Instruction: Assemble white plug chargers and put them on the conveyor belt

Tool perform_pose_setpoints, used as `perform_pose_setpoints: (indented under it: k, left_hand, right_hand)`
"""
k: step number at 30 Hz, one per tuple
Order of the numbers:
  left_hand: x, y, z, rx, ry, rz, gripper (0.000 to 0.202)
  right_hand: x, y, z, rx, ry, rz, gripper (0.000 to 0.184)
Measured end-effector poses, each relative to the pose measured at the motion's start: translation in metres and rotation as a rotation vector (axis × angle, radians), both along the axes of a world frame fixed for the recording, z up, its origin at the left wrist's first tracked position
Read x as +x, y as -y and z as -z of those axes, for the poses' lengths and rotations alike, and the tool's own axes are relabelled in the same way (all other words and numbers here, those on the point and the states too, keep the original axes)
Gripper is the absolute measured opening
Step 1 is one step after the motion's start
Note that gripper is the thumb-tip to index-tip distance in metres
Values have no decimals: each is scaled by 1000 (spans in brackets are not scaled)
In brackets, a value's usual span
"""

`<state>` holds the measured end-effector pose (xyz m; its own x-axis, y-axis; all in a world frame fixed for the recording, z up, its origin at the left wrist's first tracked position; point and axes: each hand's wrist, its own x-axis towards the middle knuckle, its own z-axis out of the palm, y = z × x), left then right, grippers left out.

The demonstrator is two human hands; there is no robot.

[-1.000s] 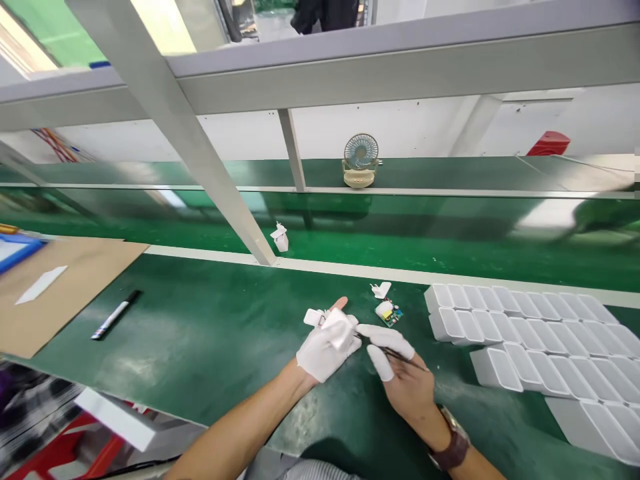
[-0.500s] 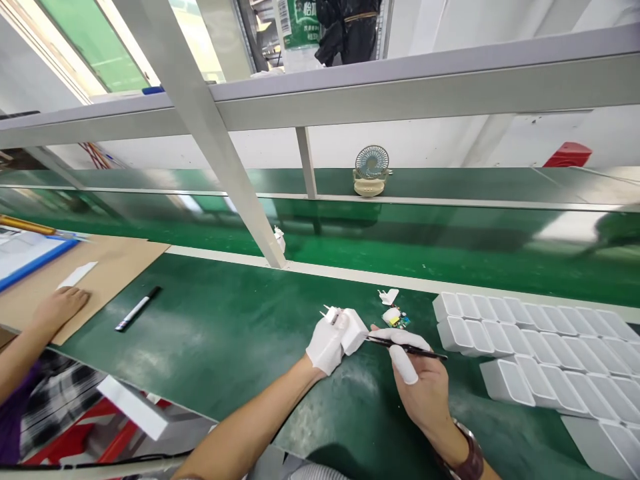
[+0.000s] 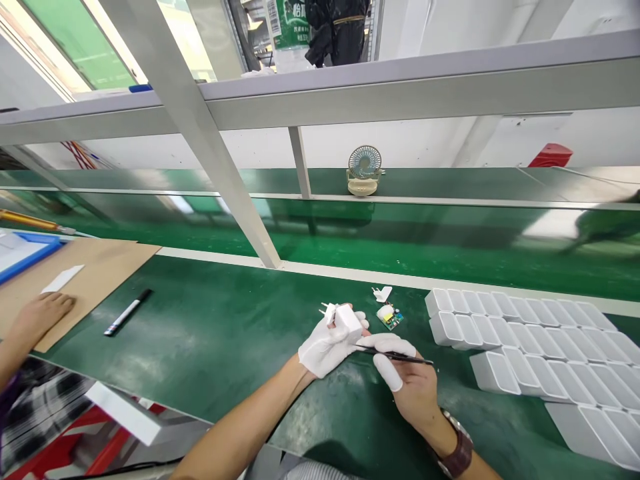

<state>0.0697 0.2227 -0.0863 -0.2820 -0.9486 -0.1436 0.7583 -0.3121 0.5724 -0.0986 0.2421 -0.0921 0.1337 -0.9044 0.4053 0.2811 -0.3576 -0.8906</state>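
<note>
Gripped charger (image 3: pixel 347 321) in gloved left hand (image 3: pixel 325 348), fingers wrapped round it, just above bench (image 3: pixel 210 333). Pinched tweezers (image 3: pixel 400 357) shut-fingered in right hand (image 3: pixel 413 390); kept them crosswise, tip leftward, just under charger. Noted circuit board (image 3: pixel 390 317) beyond, on bench.

Before you, a green desk (image 3: pixel 200 333) sits under a grey frame (image 3: pixel 400 87); beyond it, a white wall (image 3: pixel 425 143) and, perhaps, bright windows (image 3: pixel 105 47).
</note>
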Motion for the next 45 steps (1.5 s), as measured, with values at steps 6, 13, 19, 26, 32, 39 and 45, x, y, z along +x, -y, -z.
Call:
perform_pose_setpoints:
  k: [6, 13, 19, 26, 32, 39, 45]
  left_hand:
    - [8, 5, 12, 298, -243, -22, 33]
    - [10, 5, 4, 258, -341, -79, 29]
    - [5, 6, 2, 385, -318, -145, 20]
    - [4, 5, -1, 442, -368, -178, 30]
    - [1, 5, -3, 476, -336, -197, 37]
    - [-2, 5, -9, 539, -297, -202, 43]
    - [0, 3, 1, 471, -286, -170, 40]
  right_hand:
    - [12, -6, 5, -199, -131, -121, 41]
    - [13, -1, 4, -431, -295, -15, 50]
    - [19, -1, 6, -434, -329, -20, 53]
    - [23, 0, 6, -406, -331, -40, 50]
    - [26, 1, 12, -375, -278, -3, 47]
    - [26, 1, 15, -310, -324, 16, 41]
    - [25, 2, 14, -334, -332, 2, 43]
